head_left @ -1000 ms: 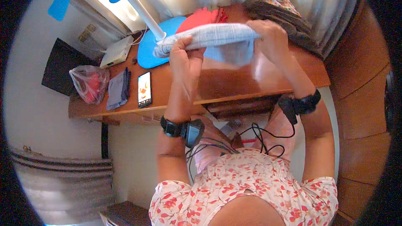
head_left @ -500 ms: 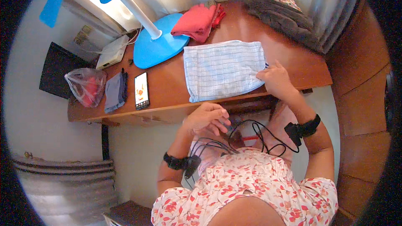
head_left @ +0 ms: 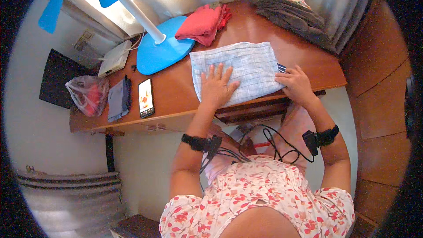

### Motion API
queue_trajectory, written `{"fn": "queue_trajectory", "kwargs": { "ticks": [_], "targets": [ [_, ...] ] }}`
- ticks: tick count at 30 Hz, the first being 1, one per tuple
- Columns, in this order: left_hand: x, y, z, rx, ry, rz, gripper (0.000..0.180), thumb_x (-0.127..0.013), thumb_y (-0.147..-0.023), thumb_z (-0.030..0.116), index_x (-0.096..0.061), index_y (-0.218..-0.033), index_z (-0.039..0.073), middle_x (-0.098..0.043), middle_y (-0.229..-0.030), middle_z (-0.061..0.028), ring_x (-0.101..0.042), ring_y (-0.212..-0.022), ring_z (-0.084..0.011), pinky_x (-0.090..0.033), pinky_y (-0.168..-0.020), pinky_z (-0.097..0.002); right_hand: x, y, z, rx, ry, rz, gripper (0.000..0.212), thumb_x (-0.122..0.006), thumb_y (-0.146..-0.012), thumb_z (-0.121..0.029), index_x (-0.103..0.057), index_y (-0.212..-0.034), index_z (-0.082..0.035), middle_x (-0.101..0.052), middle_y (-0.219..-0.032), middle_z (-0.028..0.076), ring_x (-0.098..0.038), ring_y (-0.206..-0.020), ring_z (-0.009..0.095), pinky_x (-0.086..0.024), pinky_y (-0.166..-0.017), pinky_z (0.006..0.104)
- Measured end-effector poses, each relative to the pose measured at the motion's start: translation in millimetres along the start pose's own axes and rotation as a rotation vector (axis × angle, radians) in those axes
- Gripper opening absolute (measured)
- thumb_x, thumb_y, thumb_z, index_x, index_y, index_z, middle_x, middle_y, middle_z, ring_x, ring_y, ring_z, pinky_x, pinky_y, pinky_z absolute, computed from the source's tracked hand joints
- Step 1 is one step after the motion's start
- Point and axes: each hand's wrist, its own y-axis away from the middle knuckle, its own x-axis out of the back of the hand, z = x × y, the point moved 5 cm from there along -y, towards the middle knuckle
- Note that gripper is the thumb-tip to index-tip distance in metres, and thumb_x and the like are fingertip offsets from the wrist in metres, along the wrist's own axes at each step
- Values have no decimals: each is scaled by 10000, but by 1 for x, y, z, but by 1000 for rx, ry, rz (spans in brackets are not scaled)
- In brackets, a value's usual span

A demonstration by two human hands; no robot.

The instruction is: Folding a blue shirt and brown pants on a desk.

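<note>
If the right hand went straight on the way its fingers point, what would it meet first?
The right hand would most likely meet the checked cloth first: it points leftward at that cloth's right edge and seems to touch it. Passing over or under is unclear.

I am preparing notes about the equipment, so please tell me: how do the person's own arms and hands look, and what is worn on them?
The left hand and right hand wear no gloves. Each forearm has a black band with a black box. Thin black cables loop nearby. The short sleeves are white with red flowers.
</note>
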Motion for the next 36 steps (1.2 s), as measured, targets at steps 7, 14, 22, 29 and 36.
{"fn": "queue_trajectory", "kwargs": {
  "ticks": [7,14,22,29,36],
  "targets": [
    [-14,10,-7,82,-50,-78,563,-350,-830,536,-395,-1280,201,-291,-1365,-114,-213,-1272,-332,-135,-999,-545,36,-22,-9,-173,-30,-502,281,-631,-680,-247,-628,-918,-97,-608,-1019,53,-552,-895,263,-380,-844,438],
    [-7,14,3,94,-67,-108,534,-344,-850,479,-372,-1293,183,-257,-1378,-126,-184,-1276,-353,-143,-986,-564,39,-67,-53,-21,-73,104,480,-540,-781,-411,-520,-1118,-71,-496,-1182,145,-461,-1078,325,-305,-942,463],
    [0,31,15,47,-123,-96,545,-373,-843,470,-366,-1289,156,-285,-1361,-133,-214,-1257,-377,-180,-962,-584,-30,-94,-35,-280,27,-83,706,-507,-758,-524,-351,-1285,-81,-275,-1361,146,-226,-1260,347,-187,-1004,510],
    [25,13,13,92,-8,-429,567,-422,-824,488,-429,-1236,99,-340,-1329,-134,-264,-1243,-359,-218,-943,-581,-48,-81,-20,-348,-2,-151,753,-379,-781,-605,-296,-1319,-85,-226,-1391,128,-171,-1288,328,-133,-1010,540],
    [5,-23,25,59,92,80,564,-412,-822,501,-425,-1245,127,-316,-1347,-118,-245,-1251,-362,-189,-966,-577,-47,-81,-23,-345,15,-103,723,-403,-777,-580,-316,-1313,-102,-259,-1380,117,-193,-1282,323,-140,-1000,557]
  ]
}}
